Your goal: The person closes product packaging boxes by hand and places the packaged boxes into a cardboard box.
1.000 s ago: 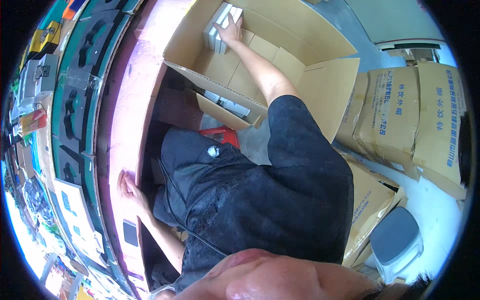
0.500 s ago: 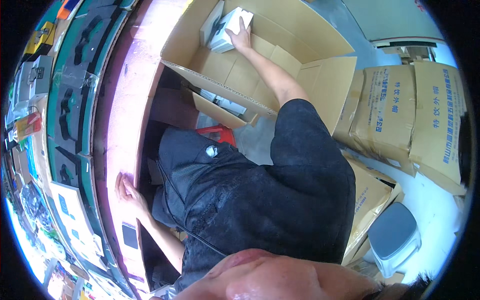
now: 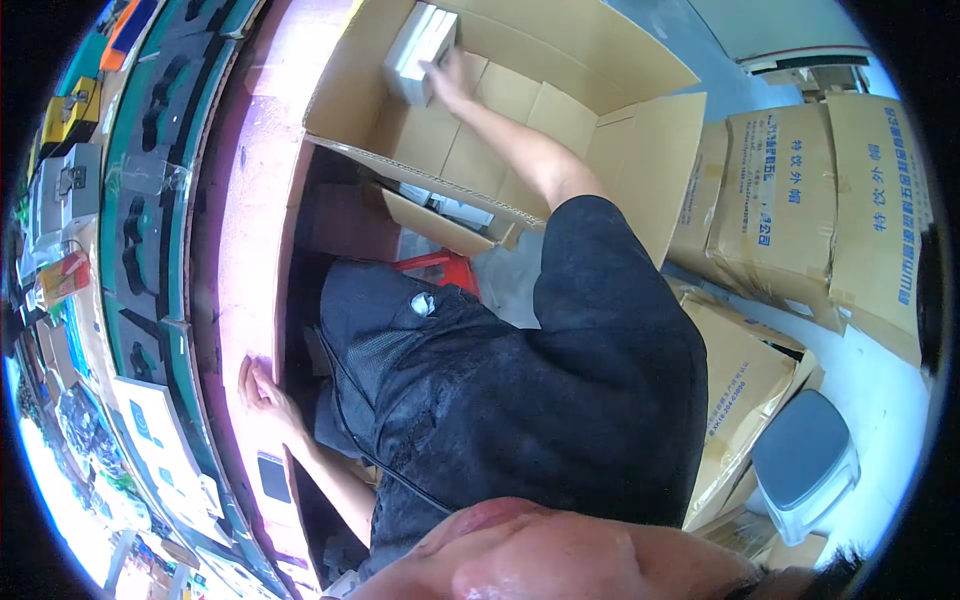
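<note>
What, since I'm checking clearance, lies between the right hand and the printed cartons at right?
Between right hand and printed cartons, the head view shows the open carton: its bottom and right panel.

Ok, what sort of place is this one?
Probably a packing area in a workshop or warehouse: a large open cardboard carton with white boxes inside, printed cardboard cartons on the right, and a long bench along the left.

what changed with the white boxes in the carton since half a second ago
The right hand and the white boxes moved left, closing the gap to the one by the left wall of the carton. The fingers are blurred, so whether they let go is unclear. The left hand stayed at the edge of the pink bench.
</note>
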Demonstrator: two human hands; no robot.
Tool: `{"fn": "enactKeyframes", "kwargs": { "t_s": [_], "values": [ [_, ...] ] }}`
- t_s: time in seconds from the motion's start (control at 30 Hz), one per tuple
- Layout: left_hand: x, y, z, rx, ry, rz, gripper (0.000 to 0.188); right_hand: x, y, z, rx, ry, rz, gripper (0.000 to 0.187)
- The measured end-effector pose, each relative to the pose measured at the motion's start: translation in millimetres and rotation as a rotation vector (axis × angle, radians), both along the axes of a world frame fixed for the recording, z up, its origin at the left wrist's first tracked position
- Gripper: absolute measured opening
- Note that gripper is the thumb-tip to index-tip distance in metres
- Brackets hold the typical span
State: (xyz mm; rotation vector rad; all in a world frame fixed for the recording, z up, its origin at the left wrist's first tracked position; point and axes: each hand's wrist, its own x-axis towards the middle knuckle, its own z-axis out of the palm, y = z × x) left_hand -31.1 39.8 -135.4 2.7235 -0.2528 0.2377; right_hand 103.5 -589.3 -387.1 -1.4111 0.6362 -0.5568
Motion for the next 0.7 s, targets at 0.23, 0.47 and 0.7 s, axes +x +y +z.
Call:
{"fn": "enactKeyframes", "kwargs": {
  "t_s": [0.23, 0.47, 0.7],
  "values": [
    [-11, 22, -2, 0.043, 0.009, 0.038, 0.037, 14, 118, 13, -0.332, 0.362, -0.173, 0.112],
    [-11, 23, -4, 0.042, 0.027, 0.047, 0.039, 6, 107, 0, -0.223, 0.341, -0.115, 0.121],
    [-15, 26, -1, 0.033, 0.032, 0.063, 0.037, 10, 74, -8, -0.386, 0.311, -0.025, 0.123]
  ]
}}
